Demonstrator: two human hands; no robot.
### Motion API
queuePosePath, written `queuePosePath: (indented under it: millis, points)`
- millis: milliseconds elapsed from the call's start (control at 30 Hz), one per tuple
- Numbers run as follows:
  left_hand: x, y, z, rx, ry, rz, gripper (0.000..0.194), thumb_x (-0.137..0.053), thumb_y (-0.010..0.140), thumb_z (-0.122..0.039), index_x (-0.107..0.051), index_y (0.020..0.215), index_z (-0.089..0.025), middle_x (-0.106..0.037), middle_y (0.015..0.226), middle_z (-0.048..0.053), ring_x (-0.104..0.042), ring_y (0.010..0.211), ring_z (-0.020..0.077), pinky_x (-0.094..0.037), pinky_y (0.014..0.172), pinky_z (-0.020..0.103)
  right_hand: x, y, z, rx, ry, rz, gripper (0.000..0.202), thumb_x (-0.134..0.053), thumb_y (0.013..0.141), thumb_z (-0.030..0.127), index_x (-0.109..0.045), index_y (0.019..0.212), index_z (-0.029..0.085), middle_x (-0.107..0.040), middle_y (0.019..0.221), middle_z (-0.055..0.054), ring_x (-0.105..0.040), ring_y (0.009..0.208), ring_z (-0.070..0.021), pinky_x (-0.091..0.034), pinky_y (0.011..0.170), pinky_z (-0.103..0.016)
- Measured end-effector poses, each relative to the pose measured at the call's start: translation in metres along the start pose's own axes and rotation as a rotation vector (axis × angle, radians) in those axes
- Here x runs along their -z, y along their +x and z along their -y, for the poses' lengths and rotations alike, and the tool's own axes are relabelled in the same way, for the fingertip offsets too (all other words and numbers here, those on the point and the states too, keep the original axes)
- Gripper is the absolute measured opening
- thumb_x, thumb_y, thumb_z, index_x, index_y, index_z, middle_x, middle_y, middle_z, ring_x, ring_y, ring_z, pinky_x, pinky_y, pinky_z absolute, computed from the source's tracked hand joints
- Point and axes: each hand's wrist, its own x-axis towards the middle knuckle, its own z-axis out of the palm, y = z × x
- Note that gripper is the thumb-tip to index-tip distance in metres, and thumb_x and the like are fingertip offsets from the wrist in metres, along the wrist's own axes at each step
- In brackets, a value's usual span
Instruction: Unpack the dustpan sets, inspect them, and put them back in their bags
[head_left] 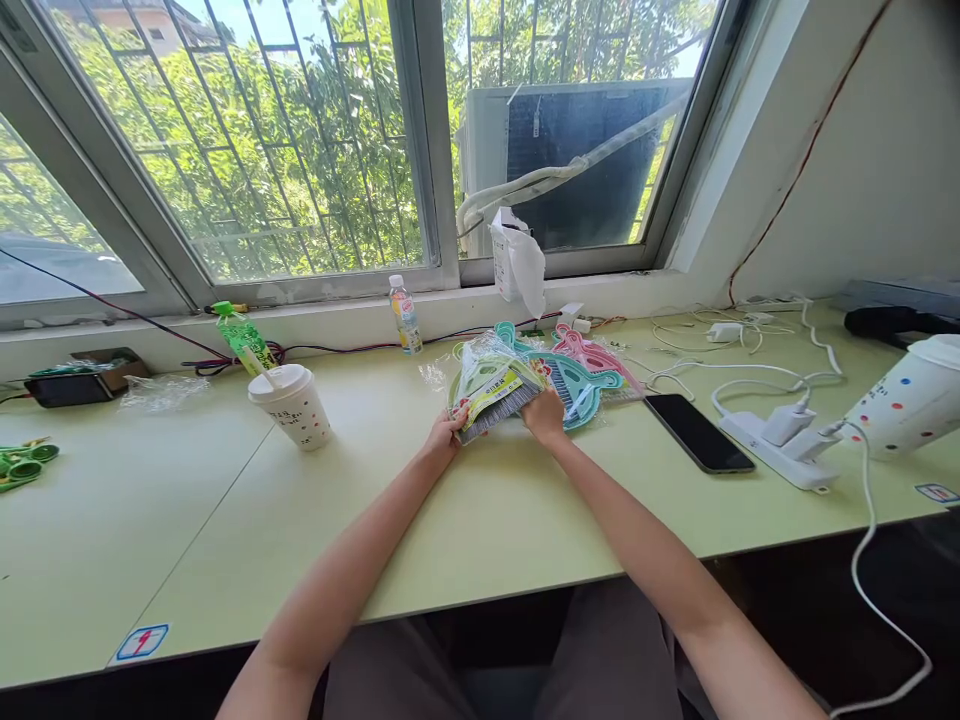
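A small light-green dustpan and brush set point(487, 385) in clear wrap is tilted between my hands, its grey bristles facing me. My left hand point(444, 432) grips its left corner, thumb on top. My right hand point(544, 412) is closed at the bristles' right end, with the fingertips mostly hidden. Behind and to the right lie a teal dustpan and brush set point(581, 388) and a pink set point(589, 350), both in clear plastic and partly overlapped.
Left on the table point(225, 560) stands a lidded paper cup point(300, 415); a bottle point(406, 315) is by the window. To the right are a black phone point(697, 432), a white power strip point(780, 450) with cables, and another cup point(915, 400). Green scissors-like handles point(26, 465) lie far left.
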Motion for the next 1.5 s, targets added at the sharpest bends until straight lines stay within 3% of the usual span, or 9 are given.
queuePosePath:
  millis: [133, 233, 333, 400, 600, 900, 1133, 1367, 1500]
  points:
    - [0.001, 0.002, -0.001, -0.046, -0.036, -0.044, 0.046, -0.077, 0.07, -0.003, -0.059, 0.111, -0.014, -0.074, 0.093, 0.005, -0.073, 0.081, 0.0208, -0.063, 0.076, 0.037, 0.005, 0.005, 0.002, -0.241, 0.269, 0.017, 0.043, -0.034, 0.094, 0.027, -0.075, 0.101, 0.016, -0.072, 0.079, -0.011, -0.065, 0.076, -0.0256, -0.042, 0.066, -0.031]
    - [0.003, 0.002, -0.005, -0.071, -0.035, -0.109, 0.047, -0.073, 0.072, -0.004, -0.057, 0.115, -0.015, -0.074, 0.094, 0.004, -0.071, 0.075, 0.0182, -0.063, 0.074, 0.036, 0.012, 0.007, 0.005, -0.231, 0.364, 0.029, 0.049, -0.029, 0.099, 0.035, -0.073, 0.091, 0.018, -0.071, 0.076, -0.009, -0.063, 0.074, -0.0233, -0.04, 0.065, -0.029]
    - [0.003, 0.0, -0.008, -0.064, 0.006, -0.149, 0.048, -0.068, 0.077, -0.004, -0.055, 0.121, -0.014, -0.073, 0.096, 0.005, -0.071, 0.074, 0.0172, -0.063, 0.074, 0.035, 0.016, 0.004, 0.009, -0.146, 0.357, 0.014, 0.03, -0.047, 0.092, 0.029, -0.067, 0.111, 0.019, -0.074, 0.1, -0.009, -0.064, 0.084, -0.0232, -0.04, 0.067, -0.028]
    - [0.001, -0.002, -0.009, -0.051, 0.035, -0.126, 0.046, -0.065, 0.078, -0.003, -0.054, 0.122, -0.014, -0.073, 0.096, 0.005, -0.07, 0.073, 0.0161, -0.063, 0.075, 0.034, 0.018, 0.002, 0.011, -0.085, 0.343, 0.004, 0.037, -0.053, 0.086, 0.022, -0.061, 0.122, 0.019, -0.072, 0.114, -0.01, -0.065, 0.093, -0.0243, -0.041, 0.069, -0.028]
    - [-0.004, -0.004, -0.005, -0.012, 0.047, -0.006, 0.043, -0.069, 0.074, -0.003, -0.058, 0.114, -0.014, -0.074, 0.095, 0.005, -0.071, 0.076, 0.0182, -0.064, 0.077, 0.039, 0.024, 0.0, 0.009, -0.154, 0.29, 0.032, 0.034, -0.049, 0.085, 0.018, -0.068, 0.114, 0.021, -0.075, 0.096, -0.008, -0.068, 0.087, -0.0268, -0.038, 0.063, -0.028]
    - [-0.005, -0.003, -0.005, -0.024, 0.027, -0.05, 0.044, -0.072, 0.072, -0.003, -0.058, 0.112, -0.014, -0.074, 0.096, 0.003, -0.069, 0.066, 0.0157, -0.063, 0.056, 0.031, 0.027, -0.002, 0.006, -0.101, 0.213, 0.036, 0.033, -0.048, 0.084, 0.018, -0.074, 0.105, 0.018, -0.075, 0.091, -0.012, -0.069, 0.085, -0.0302, -0.042, 0.065, -0.031]
    - [-0.004, -0.001, -0.002, -0.051, 0.046, -0.007, 0.043, -0.077, 0.072, -0.01, -0.06, 0.111, -0.014, -0.074, 0.095, 0.004, -0.068, 0.064, 0.0147, -0.064, 0.062, 0.033, 0.014, 0.002, 0.001, -0.177, 0.442, 0.043, 0.041, -0.047, 0.081, 0.02, -0.069, 0.115, 0.017, -0.074, 0.102, -0.012, -0.067, 0.101, -0.0305, -0.049, 0.082, -0.037]
    - [0.0, 0.001, -0.008, -0.125, 0.013, -0.07, 0.035, -0.076, 0.075, -0.011, -0.059, 0.106, -0.015, -0.073, 0.102, 0.006, -0.071, 0.076, 0.0169, -0.063, 0.078, 0.036, 0.007, 0.004, 0.009, -0.244, 0.905, 0.034, 0.041, -0.041, 0.091, 0.053, -0.062, 0.112, 0.025, -0.073, 0.094, -0.006, -0.068, 0.086, -0.0238, -0.053, 0.081, -0.039]
    - [0.0, 0.0, -0.015, -0.169, -0.017, -0.155, 0.027, -0.069, 0.079, -0.006, -0.055, 0.1, -0.016, -0.073, 0.094, 0.003, -0.071, 0.077, 0.0139, -0.061, 0.085, 0.035, 0.01, -0.006, 0.027, -0.284, 1.082, 0.158, 0.051, -0.045, 0.086, 0.071, -0.065, 0.098, 0.025, -0.074, 0.089, -0.007, -0.07, 0.086, -0.0256, -0.055, 0.079, -0.039]
